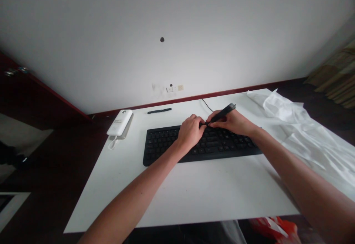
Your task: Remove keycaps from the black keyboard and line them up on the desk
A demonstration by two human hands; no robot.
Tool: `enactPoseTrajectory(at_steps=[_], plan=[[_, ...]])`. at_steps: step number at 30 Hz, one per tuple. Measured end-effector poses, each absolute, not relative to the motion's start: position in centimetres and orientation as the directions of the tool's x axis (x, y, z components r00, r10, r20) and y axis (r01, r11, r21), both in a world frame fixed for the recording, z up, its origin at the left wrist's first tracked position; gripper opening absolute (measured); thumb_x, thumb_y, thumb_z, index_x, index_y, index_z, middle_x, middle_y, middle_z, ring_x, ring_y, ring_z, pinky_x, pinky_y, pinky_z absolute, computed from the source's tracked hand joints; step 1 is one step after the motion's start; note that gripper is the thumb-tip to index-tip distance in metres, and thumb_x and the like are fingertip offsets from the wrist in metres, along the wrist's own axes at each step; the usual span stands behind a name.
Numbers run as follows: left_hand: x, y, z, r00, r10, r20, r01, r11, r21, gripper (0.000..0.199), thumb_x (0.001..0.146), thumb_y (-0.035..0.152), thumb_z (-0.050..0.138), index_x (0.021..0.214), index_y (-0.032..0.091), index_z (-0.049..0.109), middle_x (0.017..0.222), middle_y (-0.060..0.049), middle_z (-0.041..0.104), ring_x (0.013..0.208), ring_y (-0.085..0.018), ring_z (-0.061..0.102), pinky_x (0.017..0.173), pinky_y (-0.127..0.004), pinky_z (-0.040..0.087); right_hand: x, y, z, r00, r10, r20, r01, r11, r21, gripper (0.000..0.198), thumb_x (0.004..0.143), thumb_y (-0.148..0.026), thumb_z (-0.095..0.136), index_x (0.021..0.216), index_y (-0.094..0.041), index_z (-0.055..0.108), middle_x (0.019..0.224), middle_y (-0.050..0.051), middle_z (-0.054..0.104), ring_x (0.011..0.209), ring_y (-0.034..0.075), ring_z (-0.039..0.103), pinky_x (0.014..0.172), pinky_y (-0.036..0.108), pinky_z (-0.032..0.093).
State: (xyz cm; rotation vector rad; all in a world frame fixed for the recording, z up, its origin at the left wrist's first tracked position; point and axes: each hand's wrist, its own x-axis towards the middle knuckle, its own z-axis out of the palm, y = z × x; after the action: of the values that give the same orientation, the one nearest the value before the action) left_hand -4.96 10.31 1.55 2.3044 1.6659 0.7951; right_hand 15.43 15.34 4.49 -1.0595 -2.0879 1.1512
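Observation:
A black keyboard (212, 144) lies flat on the white table, with its cable running off behind it. My left hand (191, 131) is over the keyboard's upper middle, its thumb and fingers pinched around a small black piece that I cannot make out. Right beside it, my right hand (231, 122) is closed on a black pen-shaped tool (223, 113), which slants up to the right. The fingertips of both hands nearly meet at the top rows of keys. Past the keyboard's upper left, a line of small black pieces (159, 110), looking like keycaps, lies on the table.
On the table's left is a white power bank (120, 122) with a short white cable loop. Crumpled white plastic sheeting (307, 136) covers the right side. Wall sockets (175, 88) sit behind the table. Under the front edge shows a red bag (273, 229).

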Motion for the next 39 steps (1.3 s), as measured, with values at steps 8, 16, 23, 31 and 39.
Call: enactPoseTrajectory(at_steps=[8,16,23,31,39], plan=[[-5.1,10.3,1.9,0.229,0.928,0.295,0.824,-0.346,0.449,0.011,0.094,0.026,0.071,0.102,0.020,0.075,0.104,-0.004,0.069,0.092,-0.020,0.069,0.085,-0.032,0.055,14.6,15.6,3.2,-0.417,0.909,-0.003,0.317,0.142,-0.938,0.025,0.074,-0.037,0.083,0.091,-0.020,0.074,0.081,0.004,0.079,0.081,0.025,0.076,0.073,0.033,0.061],[-5.0,10.2,2.3,0.220,0.937,0.270,0.833,-0.325,0.449,0.012,0.095,0.029,0.070,0.102,0.020,0.076,0.104,-0.004,0.069,0.091,-0.020,0.068,0.085,-0.031,0.054,14.5,15.8,2.6,-0.358,0.932,-0.050,0.268,0.051,-0.962,0.028,0.071,-0.035,0.086,0.092,-0.021,0.075,0.080,0.004,0.079,0.082,0.025,0.077,0.076,0.034,0.064],[-4.9,10.1,2.4,0.214,0.941,0.262,0.850,-0.311,0.425,0.015,0.095,0.030,0.069,0.106,0.022,0.073,0.106,-0.004,0.069,0.093,-0.020,0.068,0.083,-0.031,0.055,16.0,16.1,4.9,-0.407,0.908,0.100,0.316,0.243,-0.917,0.028,0.074,-0.040,0.083,0.092,-0.020,0.075,0.088,0.005,0.078,0.081,0.023,0.073,0.077,0.036,0.061],[-3.8,10.1,2.2,0.308,0.898,0.315,0.848,-0.409,0.338,0.021,0.095,0.035,0.069,0.110,0.021,0.074,0.109,-0.007,0.066,0.103,-0.025,0.063,0.096,-0.039,0.052,17.3,16.4,5.3,-0.521,0.852,0.040,0.353,0.258,-0.899,0.028,0.073,-0.039,0.081,0.094,-0.021,0.074,0.084,0.003,0.076,0.082,0.022,0.072,0.074,0.034,0.056],[-3.4,10.2,1.6,0.279,0.890,0.360,0.826,-0.414,0.383,0.010,0.095,0.027,0.067,0.101,0.020,0.071,0.104,-0.005,0.068,0.102,-0.024,0.062,0.095,-0.039,0.050,17.5,16.6,4.9,-0.559,0.829,0.021,0.385,0.281,-0.879,0.029,0.074,-0.039,0.079,0.093,-0.019,0.074,0.073,0.000,0.070,0.067,0.016,0.062,0.063,0.029,0.046]])
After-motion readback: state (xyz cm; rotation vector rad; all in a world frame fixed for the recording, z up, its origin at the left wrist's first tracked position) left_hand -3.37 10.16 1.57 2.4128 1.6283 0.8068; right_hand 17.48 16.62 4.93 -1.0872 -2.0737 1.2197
